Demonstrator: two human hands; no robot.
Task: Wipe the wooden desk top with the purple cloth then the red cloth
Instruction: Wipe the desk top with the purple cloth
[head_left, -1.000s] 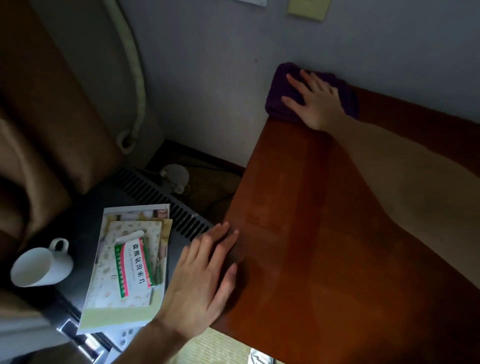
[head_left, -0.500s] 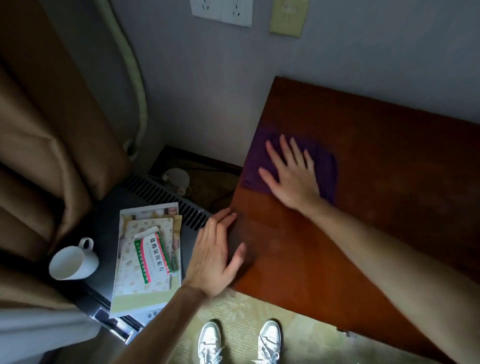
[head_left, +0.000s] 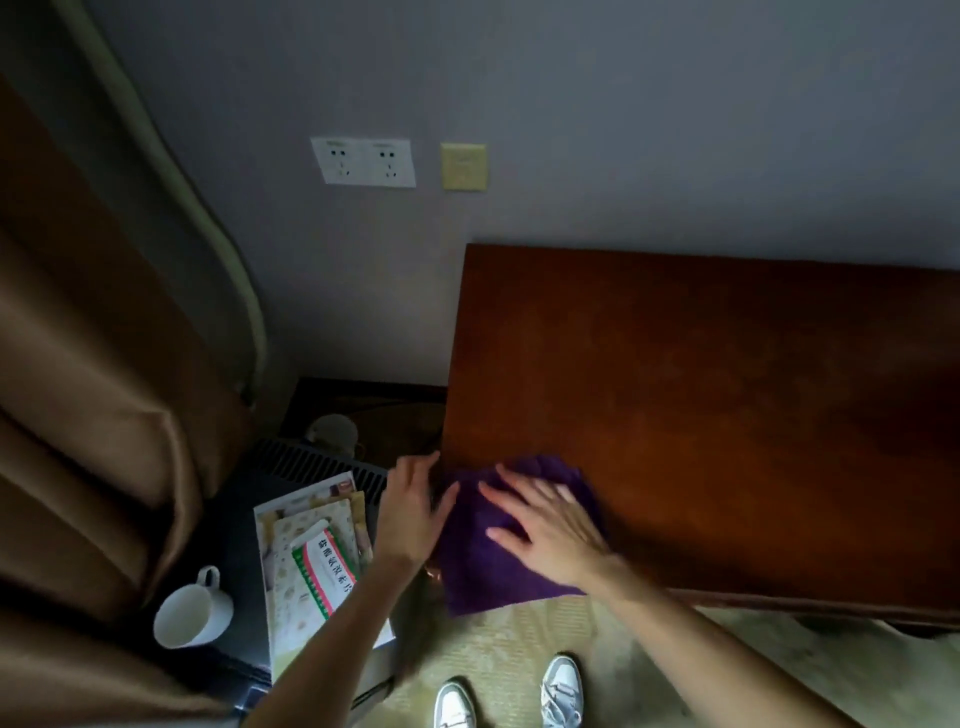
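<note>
**Two hands at the desk's near-left corner, purple cloth half off the edge**

Both hands work the same corner. The right hand (head_left: 545, 525) lies flat on the purple cloth (head_left: 498, 566), fingers spread and extended, pressing down rather than pinching; that open palm suits a wiping stroke, since it spreads pressure across the fabric. The cloth sits at the near-left corner of the wooden desk top (head_left: 727, 395), and its lower part hangs past the front edge, over the floor. The left hand (head_left: 413, 512) rests against the desk's left edge, fingers open and loosely together, touching or just beside the cloth's left border. I judge it is steadying the person or catching the cloth at the corner; which, I cannot tell. It grips nothing.

No red cloth is visible, so the second wipe looks not yet begun.

The desk top is dark reddish-brown wood, bare apart from the cloth, and it stands against a grey wall (head_left: 623, 130) carrying a double socket plate (head_left: 363, 162) and a yellowish switch plate (head_left: 464, 167). Left of the desk, a low dark unit (head_left: 311, 462) holds a stack of printed papers with a medicine box (head_left: 324, 569) on top, and a white mug (head_left: 189, 613). A brown curtain (head_left: 93, 415) fills the left side. Below, white sneakers (head_left: 561, 686) stand on pale green carpet (head_left: 519, 639).
</note>
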